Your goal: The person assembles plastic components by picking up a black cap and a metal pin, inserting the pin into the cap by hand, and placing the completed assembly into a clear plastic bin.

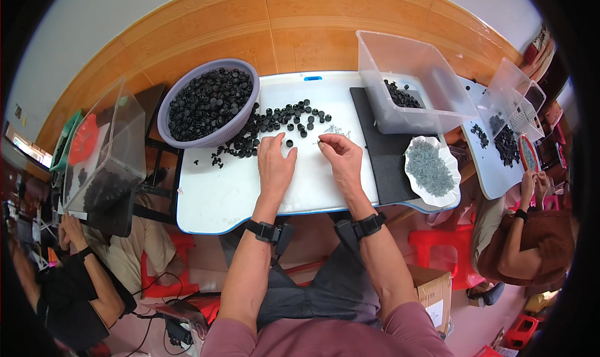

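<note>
My left hand point(276, 167) rests over the white table with its fingers stretched out and the thumb apart, holding nothing that I can see. Just beside its fingertips sits a single small round black cap point(289, 143). My right hand point(344, 163) is closed in a pinch; a tiny dark bit shows at the fingertips, too small to name. Beyond both hands spreads a loose pile of black caps point(275, 121). A few small translucent pieces point(336, 130) lie by my right fingers. More of these grey-clear pieces point(430, 168) fill a white scalloped dish point(451, 198).
A lilac basket point(164, 129) heaped with black caps stands at the far left. On a black mat point(390, 176) at the right is a clear plastic bin point(406, 123) with some black parts. People work at tables on either side; red stools point(459, 247) stand below.
</note>
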Demonstrator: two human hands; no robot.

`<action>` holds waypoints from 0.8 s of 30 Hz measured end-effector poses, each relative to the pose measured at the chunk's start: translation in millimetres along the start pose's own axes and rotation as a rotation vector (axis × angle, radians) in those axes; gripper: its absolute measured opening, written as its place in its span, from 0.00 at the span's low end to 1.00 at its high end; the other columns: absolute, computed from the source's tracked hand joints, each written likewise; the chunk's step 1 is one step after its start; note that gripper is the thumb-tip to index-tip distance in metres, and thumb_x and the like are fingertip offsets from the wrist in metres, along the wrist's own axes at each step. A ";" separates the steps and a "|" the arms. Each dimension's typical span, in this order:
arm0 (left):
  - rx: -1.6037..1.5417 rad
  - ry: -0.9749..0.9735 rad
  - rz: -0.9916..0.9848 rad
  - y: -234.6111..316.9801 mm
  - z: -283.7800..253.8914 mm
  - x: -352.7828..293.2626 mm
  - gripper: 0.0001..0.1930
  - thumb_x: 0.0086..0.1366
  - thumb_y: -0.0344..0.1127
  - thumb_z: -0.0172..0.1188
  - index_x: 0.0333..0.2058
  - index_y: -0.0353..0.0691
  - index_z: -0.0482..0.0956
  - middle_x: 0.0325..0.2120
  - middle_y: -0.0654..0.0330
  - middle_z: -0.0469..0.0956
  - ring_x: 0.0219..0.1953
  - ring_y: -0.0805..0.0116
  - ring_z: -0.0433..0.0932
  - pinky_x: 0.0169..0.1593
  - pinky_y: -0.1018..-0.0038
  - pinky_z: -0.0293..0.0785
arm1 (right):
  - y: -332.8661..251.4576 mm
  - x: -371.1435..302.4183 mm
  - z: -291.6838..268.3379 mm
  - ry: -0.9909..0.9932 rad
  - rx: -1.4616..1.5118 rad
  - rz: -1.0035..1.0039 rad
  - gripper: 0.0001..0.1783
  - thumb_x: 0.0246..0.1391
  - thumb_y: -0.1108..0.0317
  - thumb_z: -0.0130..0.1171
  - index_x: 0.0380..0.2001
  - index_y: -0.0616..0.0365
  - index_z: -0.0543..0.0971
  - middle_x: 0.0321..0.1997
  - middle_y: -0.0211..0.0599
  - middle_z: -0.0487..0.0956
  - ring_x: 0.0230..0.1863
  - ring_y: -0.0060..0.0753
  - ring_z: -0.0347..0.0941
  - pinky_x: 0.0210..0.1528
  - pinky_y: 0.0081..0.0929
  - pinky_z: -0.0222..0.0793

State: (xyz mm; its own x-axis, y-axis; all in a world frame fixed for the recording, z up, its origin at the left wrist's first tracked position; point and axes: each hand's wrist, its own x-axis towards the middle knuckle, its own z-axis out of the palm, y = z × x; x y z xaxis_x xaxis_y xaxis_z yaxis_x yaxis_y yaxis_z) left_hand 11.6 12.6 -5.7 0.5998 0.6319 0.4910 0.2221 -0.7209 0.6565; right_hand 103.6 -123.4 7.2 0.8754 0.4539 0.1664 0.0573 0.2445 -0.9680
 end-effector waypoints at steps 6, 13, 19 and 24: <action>0.022 -0.061 0.011 5.8 -3.4 0.3 0.13 0.58 0.31 0.69 0.42 0.35 0.83 0.40 0.52 0.79 0.47 0.53 0.76 0.54 0.62 0.71 | 5.4 -0.1 1.2 -0.037 -0.072 -0.036 0.09 0.57 0.77 0.65 0.42 0.64 0.85 0.38 0.31 0.84 0.38 0.17 0.78 0.43 0.16 0.73; -0.151 -0.078 0.063 12.2 -4.3 -5.4 0.14 0.59 0.34 0.71 0.43 0.37 0.85 0.33 0.53 0.85 0.34 0.60 0.84 0.39 0.67 0.80 | 0.0 -2.4 6.2 -0.067 -0.196 -0.186 0.09 0.54 0.78 0.65 0.40 0.63 0.86 0.38 0.35 0.83 0.36 0.23 0.79 0.40 0.21 0.75; -0.198 -0.096 0.085 13.4 -6.4 -6.8 0.13 0.59 0.31 0.71 0.43 0.36 0.85 0.33 0.53 0.85 0.33 0.64 0.84 0.37 0.70 0.80 | 1.3 -2.2 7.6 -0.077 -0.260 -0.177 0.09 0.53 0.77 0.66 0.39 0.64 0.85 0.37 0.37 0.83 0.35 0.24 0.80 0.39 0.21 0.76; -0.210 -0.093 0.105 15.0 -7.5 -7.1 0.13 0.58 0.30 0.71 0.43 0.35 0.85 0.33 0.52 0.84 0.33 0.64 0.84 0.38 0.70 0.80 | 4.0 -1.4 7.7 -0.084 -0.281 -0.170 0.08 0.53 0.77 0.66 0.38 0.65 0.85 0.36 0.38 0.84 0.34 0.25 0.80 0.38 0.22 0.76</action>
State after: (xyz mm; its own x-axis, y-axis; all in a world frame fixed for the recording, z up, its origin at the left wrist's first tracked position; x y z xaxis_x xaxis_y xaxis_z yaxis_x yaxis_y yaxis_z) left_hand 4.9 -0.5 4.8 0.6818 0.5206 0.5140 -0.0038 -0.7001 0.7141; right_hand 98.9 -116.4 4.6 0.8001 0.4984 0.3338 0.3396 0.0823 -0.9369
